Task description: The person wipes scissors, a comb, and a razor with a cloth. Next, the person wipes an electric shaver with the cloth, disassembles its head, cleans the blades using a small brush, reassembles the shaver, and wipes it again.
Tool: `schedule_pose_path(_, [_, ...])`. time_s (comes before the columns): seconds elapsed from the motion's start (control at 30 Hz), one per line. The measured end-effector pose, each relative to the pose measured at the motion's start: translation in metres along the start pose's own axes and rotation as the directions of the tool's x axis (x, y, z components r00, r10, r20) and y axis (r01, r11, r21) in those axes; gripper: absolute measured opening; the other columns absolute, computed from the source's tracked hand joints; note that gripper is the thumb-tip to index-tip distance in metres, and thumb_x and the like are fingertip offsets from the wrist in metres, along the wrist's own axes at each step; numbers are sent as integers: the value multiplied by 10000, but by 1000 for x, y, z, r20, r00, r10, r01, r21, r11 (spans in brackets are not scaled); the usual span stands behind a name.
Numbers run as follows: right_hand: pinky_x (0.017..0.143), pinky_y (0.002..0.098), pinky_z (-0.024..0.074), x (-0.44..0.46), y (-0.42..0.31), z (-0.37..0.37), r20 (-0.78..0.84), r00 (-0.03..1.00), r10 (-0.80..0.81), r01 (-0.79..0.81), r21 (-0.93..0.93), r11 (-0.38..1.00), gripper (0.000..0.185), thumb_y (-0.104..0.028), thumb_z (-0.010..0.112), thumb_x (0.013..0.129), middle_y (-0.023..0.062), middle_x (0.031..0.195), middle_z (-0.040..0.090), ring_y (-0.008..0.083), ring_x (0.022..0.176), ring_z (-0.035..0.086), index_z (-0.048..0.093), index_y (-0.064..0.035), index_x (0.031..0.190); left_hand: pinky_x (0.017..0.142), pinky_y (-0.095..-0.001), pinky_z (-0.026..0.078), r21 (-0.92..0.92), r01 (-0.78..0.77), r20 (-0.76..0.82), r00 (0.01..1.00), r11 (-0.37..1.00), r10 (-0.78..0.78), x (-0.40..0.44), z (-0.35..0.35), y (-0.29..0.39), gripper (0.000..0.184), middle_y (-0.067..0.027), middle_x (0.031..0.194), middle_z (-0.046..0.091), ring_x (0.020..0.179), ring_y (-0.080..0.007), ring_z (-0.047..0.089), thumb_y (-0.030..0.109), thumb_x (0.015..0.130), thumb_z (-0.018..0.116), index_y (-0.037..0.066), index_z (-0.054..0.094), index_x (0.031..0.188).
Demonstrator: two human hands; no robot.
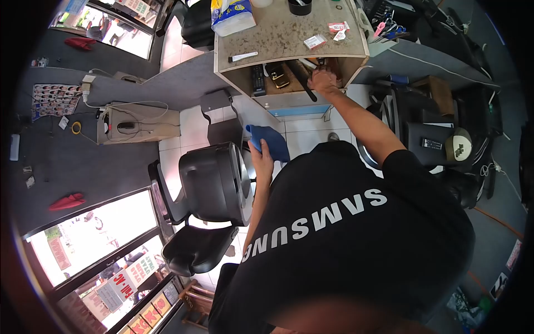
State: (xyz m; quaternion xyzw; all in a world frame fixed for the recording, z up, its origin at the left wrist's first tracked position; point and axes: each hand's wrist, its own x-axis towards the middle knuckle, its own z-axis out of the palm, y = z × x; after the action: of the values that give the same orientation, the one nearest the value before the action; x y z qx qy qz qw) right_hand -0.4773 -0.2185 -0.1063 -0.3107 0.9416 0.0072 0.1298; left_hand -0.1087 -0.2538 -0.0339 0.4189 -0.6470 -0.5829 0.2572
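My left hand [262, 156] is closed on a folded blue cloth [271, 142] beside the black salon chair. My right hand [324, 80] reaches into the open compartment of the worn wooden cabinet [283, 47]. Its fingers look curled among small items, and what they hold, if anything, is hidden. A long black strip-like object [301, 80] leans out over the compartment's edge just left of that hand. Further left inside lie a gold-and-black hair clipper [277, 75] and a black remote control [258, 80].
On the cabinet top are a tissue pack [232, 18], a white-handled brush [243, 57], a black bowl [300, 6] and small packets [315, 42]. A black salon chair [208, 181] stands to my left. At right are a cap [459, 145] and another remote [431, 144].
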Motion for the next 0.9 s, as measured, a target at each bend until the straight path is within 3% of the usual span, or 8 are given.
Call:
schedule_pose_path(0.17, [904,494,577,6,5,3,-137,990,-29,36,51,998,596,-443,663,914,145,1117,773,323,1000,765,577,-65,1367,1109,-430,470,-471,145,20,988,870,-154,16,19,-8,552,-145,1458,515,1317,-267,541,301,1133,498,97,293,1603])
schedule_pose_path(0.33, [843,488,583,-45,14,-34,-235,967,-95,165,303,939,481,-338,675,933,160,1004,782,361,908,766,555,-94,1329,1214,-501,395,-664,340,147,933,666,-329,17,15,16,582,-142,1584,436,1443,-342,469,358,1131,479,114,268,1616])
schedule_pose_path(0.43, [743,399,588,-88,14,-33,-228,917,-326,386,707,592,367,-196,665,973,105,972,757,263,826,763,572,-74,1306,1219,-530,374,-750,399,283,915,528,-289,23,16,11,619,-148,1603,438,1459,-347,453,455,1133,417,70,304,1604])
schedule_pose_path(0.5, [675,343,581,-118,5,-50,-131,808,-575,226,969,96,322,-146,661,996,75,948,723,206,791,747,573,-54,1291,1241,-545,318,-861,394,318,910,322,-264,26,22,33,679,-169,1621,427,1480,-363,427,524,1128,330,28,334,1592])
schedule_pose_path(0.6, [597,268,546,-163,-24,-89,112,718,-687,-126,992,31,307,-132,647,1029,47,926,664,148,771,713,547,-42,1305,1258,-554,278,-907,416,401,902,70,-159,23,30,55,747,-189,1628,420,1503,-370,393,585,1117,267,10,358,1585])
schedule_pose_path(0.67, [574,273,549,-167,-36,-86,152,696,-702,-166,985,49,302,-144,640,1044,76,978,683,169,778,730,520,-39,1301,1254,-521,310,-887,450,453,891,-99,-5,24,27,61,704,-192,1590,469,1480,-361,429,550,1111,343,-1,420,1543])
schedule_pose_path(0.83, [538,258,537,-168,-48,-97,246,681,-689,-200,969,148,265,-160,685,1023,98,951,732,164,754,744,491,-44,1162,1058,-417,499,-833,429,373,902,349,-219,23,26,53,384,-128,1290,674,1172,-247,653,286,1069,532,13,580,1335])
schedule_pose_path(0.9, [535,286,534,-178,-53,-107,205,735,-646,1,953,303,255,-148,687,1013,114,912,739,177,730,745,495,-32,1135,1033,-415,506,-805,404,344,914,434,-214,19,30,51,338,-114,1243,684,1129,-228,662,237,1056,579,19,588,1314])
